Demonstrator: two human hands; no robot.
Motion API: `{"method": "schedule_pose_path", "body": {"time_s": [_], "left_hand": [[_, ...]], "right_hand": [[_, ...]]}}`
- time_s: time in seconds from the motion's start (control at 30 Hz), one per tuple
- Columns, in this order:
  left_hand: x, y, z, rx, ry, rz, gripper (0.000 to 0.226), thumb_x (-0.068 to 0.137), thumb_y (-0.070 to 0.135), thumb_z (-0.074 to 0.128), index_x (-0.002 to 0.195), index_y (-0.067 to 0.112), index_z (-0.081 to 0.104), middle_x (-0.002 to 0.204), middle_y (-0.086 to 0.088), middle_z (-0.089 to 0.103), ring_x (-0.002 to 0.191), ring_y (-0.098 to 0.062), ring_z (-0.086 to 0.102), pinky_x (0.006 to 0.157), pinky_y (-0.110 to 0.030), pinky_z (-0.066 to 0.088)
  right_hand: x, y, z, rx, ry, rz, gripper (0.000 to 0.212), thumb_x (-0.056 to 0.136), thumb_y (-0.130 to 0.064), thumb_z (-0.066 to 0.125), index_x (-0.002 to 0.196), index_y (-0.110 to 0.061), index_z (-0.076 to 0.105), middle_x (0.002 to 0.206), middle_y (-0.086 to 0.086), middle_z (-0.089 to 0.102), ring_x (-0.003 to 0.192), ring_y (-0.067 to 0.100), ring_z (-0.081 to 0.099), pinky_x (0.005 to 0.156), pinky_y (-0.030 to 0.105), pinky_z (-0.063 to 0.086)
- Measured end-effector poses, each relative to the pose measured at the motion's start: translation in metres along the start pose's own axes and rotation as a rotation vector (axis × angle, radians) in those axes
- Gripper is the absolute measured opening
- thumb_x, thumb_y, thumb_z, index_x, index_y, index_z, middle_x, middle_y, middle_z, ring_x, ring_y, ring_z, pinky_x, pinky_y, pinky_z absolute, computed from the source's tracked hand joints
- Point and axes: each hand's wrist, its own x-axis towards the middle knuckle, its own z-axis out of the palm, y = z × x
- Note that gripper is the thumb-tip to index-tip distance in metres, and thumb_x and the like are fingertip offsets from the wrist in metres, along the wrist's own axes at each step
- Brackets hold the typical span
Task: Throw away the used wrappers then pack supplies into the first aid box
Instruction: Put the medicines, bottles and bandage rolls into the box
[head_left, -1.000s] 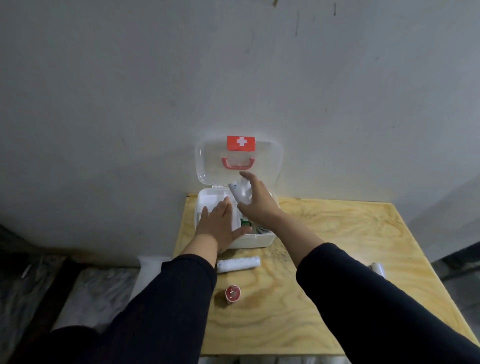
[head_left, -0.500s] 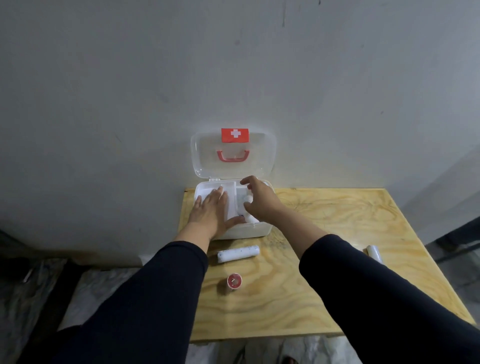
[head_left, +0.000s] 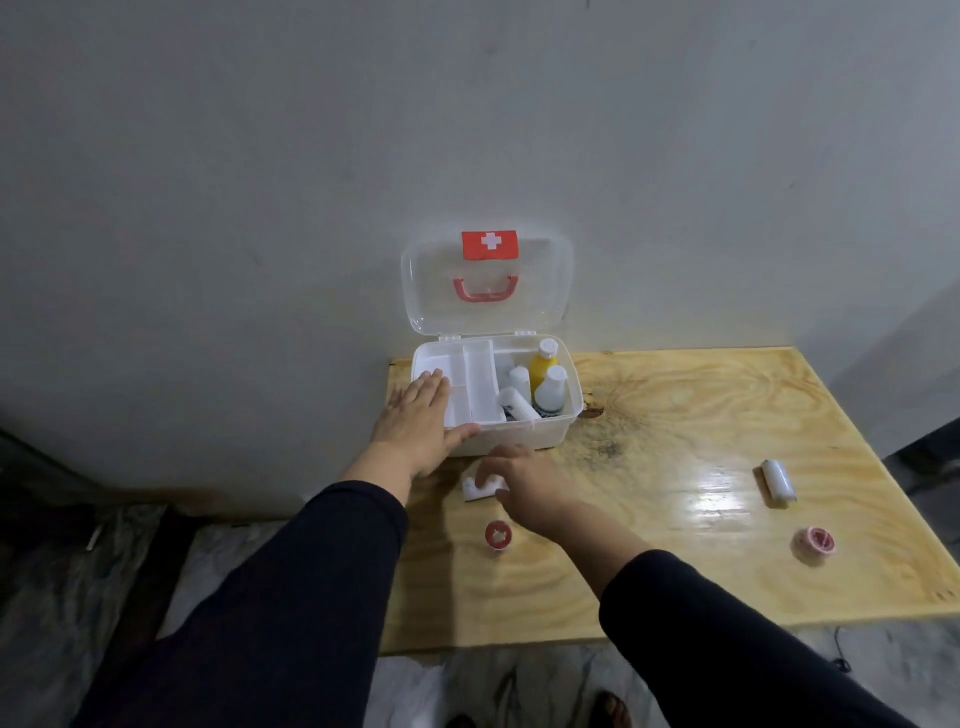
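The white first aid box (head_left: 524, 435) stands open at the table's back left, its clear lid (head_left: 545, 291) leaning on the wall. Inside its right part are a yellow bottle (head_left: 543, 364), a white bottle (head_left: 551, 391) and a white roll (head_left: 517, 406); a white divider tray (head_left: 480, 384) fills the left part. My left hand (head_left: 418, 423) lies flat on the box's left front corner. My right hand (head_left: 524, 480) is over a white bandage roll (head_left: 480, 487) lying in front of the box, fingers curled onto it.
On the plywood table (head_left: 675, 415) lie a small red-and-white tape spool (head_left: 498, 535) near my right wrist, another white roll (head_left: 777, 480) and a pink tape roll (head_left: 814, 544) at the right. Floor and my feet (head_left: 608, 712) show below the table's front edge.
My right hand has come out of the box, leaving a white roll inside, and moved down to the bandage roll in front of it. My left hand stays on the box.
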Motion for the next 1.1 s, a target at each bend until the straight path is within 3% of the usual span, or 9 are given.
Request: {"method": "schedule_pose_path", "body": {"time_s": [0.17, 0.3, 0.47, 0.57, 0.73, 0.77, 0.87, 0.97, 1.1], "left_hand": [[0.000, 0.000, -0.001, -0.010, -0.003, -0.006, 0.086, 0.093, 0.065, 0.026, 0.155, 0.012, 0.000, 0.164, -0.002, -0.005, 0.151, -0.017, -0.006, 0.124, -0.039, -0.001], [-0.001, 0.004, -0.014, -0.052, 0.003, -0.032, 0.085, 0.093, 0.065, 0.029, 0.155, 0.012, 0.004, 0.165, -0.002, -0.001, 0.152, -0.017, -0.002, 0.123, -0.040, -0.001], [0.008, 0.048, -0.047, -0.144, 0.117, 0.064, 0.072, 0.097, 0.052, 0.037, 0.154, 0.013, 0.018, 0.163, -0.001, 0.014, 0.151, -0.017, 0.011, 0.122, -0.035, 0.010], [0.020, 0.091, -0.060, -0.142, 0.145, 0.159, 0.055, 0.096, 0.037, 0.046, 0.146, 0.018, 0.037, 0.156, 0.001, 0.033, 0.144, -0.019, 0.028, 0.116, -0.035, 0.025], [0.042, 0.172, -0.060, -0.242, -0.014, 0.226, 0.040, 0.095, 0.029, 0.046, 0.134, 0.020, 0.054, 0.142, -0.001, 0.054, 0.126, -0.024, 0.053, 0.105, -0.037, 0.043], [0.045, 0.188, -0.056, -0.237, -0.057, 0.239, 0.040, 0.095, 0.031, 0.046, 0.133, 0.021, 0.054, 0.141, -0.002, 0.055, 0.125, -0.024, 0.054, 0.105, -0.037, 0.044], [0.052, 0.227, -0.035, -0.205, -0.166, 0.264, 0.040, 0.096, 0.035, 0.045, 0.131, 0.021, 0.056, 0.137, -0.002, 0.057, 0.122, -0.025, 0.055, 0.102, -0.039, 0.046], [0.058, 0.255, -0.011, -0.206, -0.243, 0.286, 0.041, 0.097, 0.034, 0.044, 0.132, 0.017, 0.055, 0.136, -0.004, 0.057, 0.121, -0.026, 0.055, 0.101, -0.040, 0.047], [0.067, 0.277, 0.013, -0.210, -0.303, 0.272, 0.040, 0.097, 0.033, 0.045, 0.132, 0.016, 0.056, 0.137, -0.006, 0.057, 0.123, -0.026, 0.055, 0.103, -0.039, 0.046]], "right_hand": [[0.000, 0.010, 0.006, -0.092, -0.010, 0.055, 0.020, 0.086, -0.011, 0.058, 0.102, -0.022, 0.062, 0.117, 0.003, 0.063, 0.108, 0.027, 0.057, 0.080, 0.032, 0.045], [-0.009, 0.025, -0.004, -0.007, -0.022, 0.147, 0.017, 0.088, -0.016, 0.059, 0.104, -0.018, 0.059, 0.115, 0.005, 0.062, 0.105, 0.028, 0.058, 0.069, 0.028, 0.036], [-0.029, 0.053, -0.034, 0.048, 0.002, 0.234, 0.021, 0.093, -0.013, 0.050, 0.108, -0.022, 0.060, 0.115, 0.009, 0.059, 0.100, 0.031, 0.059, 0.070, 0.032, 0.040], [-0.045, 0.071, -0.058, 0.084, 0.028, 0.312, 0.025, 0.097, -0.016, 0.046, 0.106, -0.023, 0.067, 0.111, 0.009, 0.055, 0.101, 0.031, 0.059, 0.081, 0.033, 0.044], [-0.081, 0.114, -0.101, 0.127, 0.146, 0.462, 0.027, 0.095, -0.015, 0.045, 0.105, -0.020, 0.069, 0.113, 0.007, 0.054, 0.107, 0.028, 0.059, 0.082, 0.026, 0.043], [-0.089, 0.123, -0.108, 0.126, 0.159, 0.500, 0.027, 0.095, -0.017, 0.045, 0.106, -0.022, 0.069, 0.114, 0.006, 0.054, 0.106, 0.026, 0.060, 0.078, 0.024, 0.042], [-0.109, 0.159, -0.122, 0.130, 0.196, 0.592, 0.021, 0.092, -0.023, 0.052, 0.105, -0.026, 0.068, 0.114, 0.007, 0.054, 0.102, 0.028, 0.062, 0.087, 0.031, 0.049], [-0.125, 0.195, -0.131, 0.137, 0.221, 0.700, 0.022, 0.089, -0.027, 0.060, 0.109, -0.022, 0.067, 0.110, 0.007, 0.052, 0.100, 0.030, 0.062, 0.079, 0.030, 0.047], [-0.137, 0.239, -0.130, 0.142, 0.206, 0.827, 0.033, 0.086, -0.034, 0.064, 0.116, -0.020, 0.062, 0.121, 0.010, 0.051, 0.108, 0.029, 0.058, 0.090, 0.034, 0.046]]}}
